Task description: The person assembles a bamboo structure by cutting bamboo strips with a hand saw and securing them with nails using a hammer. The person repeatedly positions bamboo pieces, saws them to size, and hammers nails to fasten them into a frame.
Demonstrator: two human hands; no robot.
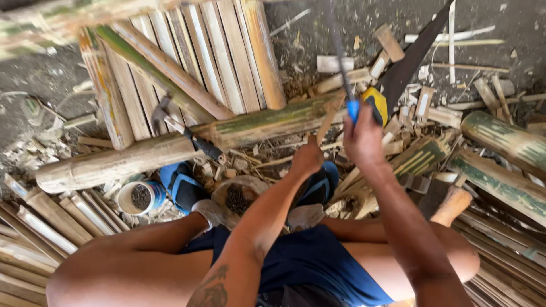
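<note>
My left hand (307,159) pinches a thin bamboo strip (329,116) and stands it against the long bamboo pole (170,149) that lies across in front of me. My right hand (363,139) is raised just beside it, gripping the blue handle of a narrow dark blade (340,51) that points up and away. The two hands are almost touching. A panel of bamboo slats (222,57) rests on the pole beyond them.
A hammer (170,122) lies on the pole at left. A handsaw with a yellow handle (376,103) lies behind my right hand. A white tub (139,196) and a bowl of nails (239,198) sit by my blue sandals (182,185). Green bamboo lengths (506,139) and a wooden-handled tool (452,204) lie at right.
</note>
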